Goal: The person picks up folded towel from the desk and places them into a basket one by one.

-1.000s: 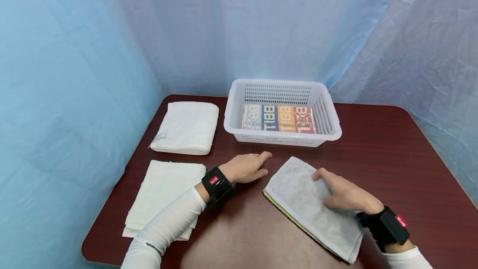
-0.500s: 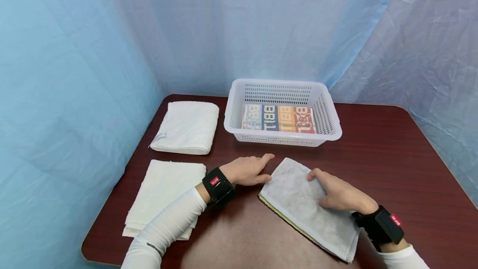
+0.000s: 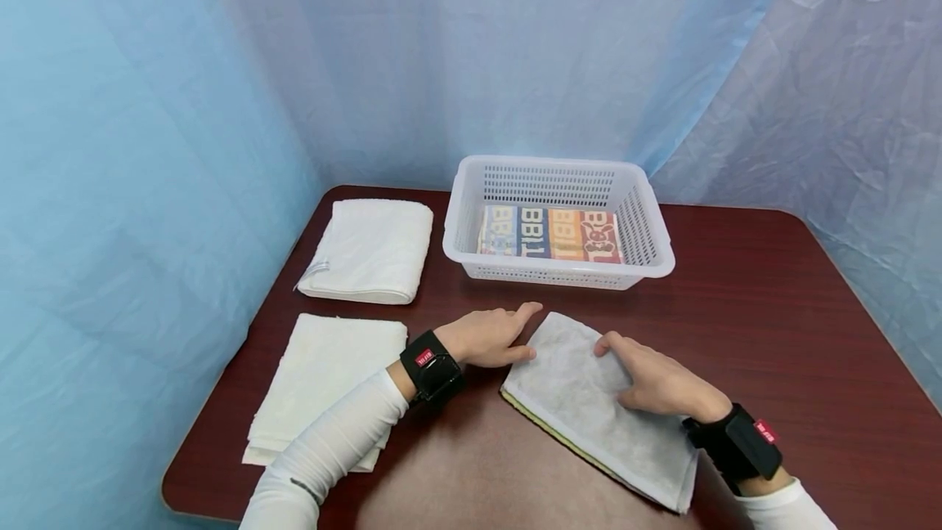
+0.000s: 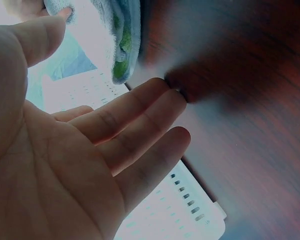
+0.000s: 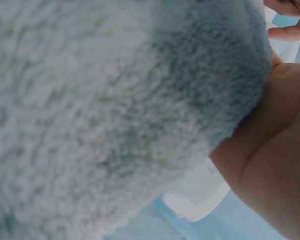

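Observation:
A folded grey towel (image 3: 581, 399) with a green underside lies slantwise on the table. My right hand (image 3: 662, 379) rests on its upper face, thumb and index finger spread apart. In the right wrist view, grey pile (image 5: 115, 100) fills most of the picture and hides the fingers beside the palm (image 5: 275, 145). To the left, my left hand (image 3: 489, 335) stands on its edge with straight fingers, and its thumb tip overlaps the towel's left edge. Seen from the left wrist, the left fingers (image 4: 135, 130) reach toward the tabletop, and the towel's green-lined fold (image 4: 121, 50) shows beyond the thumb.
Behind the hands stands a white perforated basket (image 3: 559, 270) holding a colourful lettered cloth (image 3: 548, 234). At the left lie a folded white towel (image 3: 371, 248) and, nearer, a folded cream cloth (image 3: 331, 375) partly under the left sleeve. Blue curtains (image 3: 471, 56) surround the dark red table (image 3: 765, 301).
My right hand and the grey towel have slid left together, bringing the towel's left edge up to my left thumb. The left hand has shifted slightly to the right, its thumb spreading.

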Tool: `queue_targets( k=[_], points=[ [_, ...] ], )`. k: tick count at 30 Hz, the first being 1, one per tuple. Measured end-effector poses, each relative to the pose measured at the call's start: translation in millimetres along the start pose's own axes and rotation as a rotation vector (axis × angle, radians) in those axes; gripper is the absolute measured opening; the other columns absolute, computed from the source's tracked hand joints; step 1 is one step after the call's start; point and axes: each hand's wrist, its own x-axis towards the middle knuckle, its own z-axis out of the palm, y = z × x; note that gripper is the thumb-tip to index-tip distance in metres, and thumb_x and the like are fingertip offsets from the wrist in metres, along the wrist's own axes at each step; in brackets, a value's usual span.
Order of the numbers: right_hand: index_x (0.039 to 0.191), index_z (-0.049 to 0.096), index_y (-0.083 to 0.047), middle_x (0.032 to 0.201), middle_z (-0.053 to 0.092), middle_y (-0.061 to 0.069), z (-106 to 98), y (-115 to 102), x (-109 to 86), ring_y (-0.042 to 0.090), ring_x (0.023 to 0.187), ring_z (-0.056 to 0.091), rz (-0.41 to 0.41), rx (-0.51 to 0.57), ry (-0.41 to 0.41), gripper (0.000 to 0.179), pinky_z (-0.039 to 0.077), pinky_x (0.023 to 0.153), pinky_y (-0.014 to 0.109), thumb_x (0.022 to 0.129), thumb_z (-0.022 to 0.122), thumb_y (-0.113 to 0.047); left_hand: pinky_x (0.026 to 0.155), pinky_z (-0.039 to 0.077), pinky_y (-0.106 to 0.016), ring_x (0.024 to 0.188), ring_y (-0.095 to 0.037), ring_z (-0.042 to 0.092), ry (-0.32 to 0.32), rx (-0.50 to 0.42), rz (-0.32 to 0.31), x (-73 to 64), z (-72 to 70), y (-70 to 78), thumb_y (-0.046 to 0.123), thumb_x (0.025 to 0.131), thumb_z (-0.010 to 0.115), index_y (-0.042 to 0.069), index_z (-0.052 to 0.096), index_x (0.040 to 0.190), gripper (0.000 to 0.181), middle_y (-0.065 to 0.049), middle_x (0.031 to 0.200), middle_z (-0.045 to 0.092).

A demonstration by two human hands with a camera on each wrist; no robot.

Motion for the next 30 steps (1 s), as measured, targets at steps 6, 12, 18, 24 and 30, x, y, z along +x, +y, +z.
queue_targets(
  k=[6, 12, 18, 24, 30],
  points=[
    [0.122, 0.048, -0.017, 0.112, 0.055, 0.007, 4.2, -3.2, 1.6, 0.018, 0.086, 0.048, 0.001, 0.006, 0.003, 0.061, 0.038, 0.069, 0.031, 0.071, 0.077, 0.003, 0.09, 0.051, -0.032, 0.111, -0.016, 0.064, -0.008, -0.002, -0.012, 0.2, 1.6, 0.9, 0.045, 0.099, 0.057, 0.014, 0.02, 0.156, 0.074, -0.007, 0.118, 0.068],
    [0.121, 0.048, -0.016, 0.113, 0.054, 0.007, 7.2, -6.1, 0.5, 0.017, 0.084, 0.048, -0.01, -0.003, 0.01, 0.06, 0.038, 0.067, 0.03, 0.072, 0.075, 0.004, 0.093, 0.05, -0.032, 0.115, -0.016, 0.062, -0.018, -0.004, -0.019, 1.8, 3.2, 1.8, 0.048, 0.098, 0.057, 0.016, 0.019, 0.157, 0.076, -0.007, 0.124, 0.066],
    [0.121, 0.048, -0.015, 0.114, 0.054, 0.008, 6.3, -8.4, 3.0, 0.016, 0.083, 0.047, -0.041, -0.018, 0.02, 0.06, 0.037, 0.066, 0.029, 0.073, 0.075, 0.005, 0.091, 0.051, -0.032, 0.112, -0.017, 0.064, -0.017, -0.011, -0.04, 0.2, 2.1, 1.7, 0.048, 0.099, 0.056, 0.016, 0.018, 0.157, 0.077, -0.009, 0.124, 0.067],
    [0.122, 0.047, -0.015, 0.115, 0.054, 0.008, 6.9, -9.2, 3.0, 0.016, 0.084, 0.048, -0.045, -0.02, 0.026, 0.06, 0.037, 0.066, 0.029, 0.073, 0.075, 0.005, 0.089, 0.052, -0.032, 0.11, -0.016, 0.065, -0.021, -0.008, -0.038, 0.5, 1.7, 2.3, 0.047, 0.099, 0.056, 0.015, 0.019, 0.157, 0.076, -0.009, 0.122, 0.067],
    [0.124, 0.047, -0.016, 0.118, 0.053, 0.009, 7.5, -10.5, 3.8, 0.017, 0.081, 0.048, -0.024, 0.008, 0.022, 0.061, 0.037, 0.063, 0.03, 0.074, 0.075, 0.006, 0.088, 0.052, -0.031, 0.107, -0.014, 0.065, -0.021, 0.008, -0.024, 1.0, 1.5, 2.7, 0.047, 0.098, 0.057, 0.015, 0.024, 0.154, 0.073, -0.007, 0.119, 0.068]
  ],
)
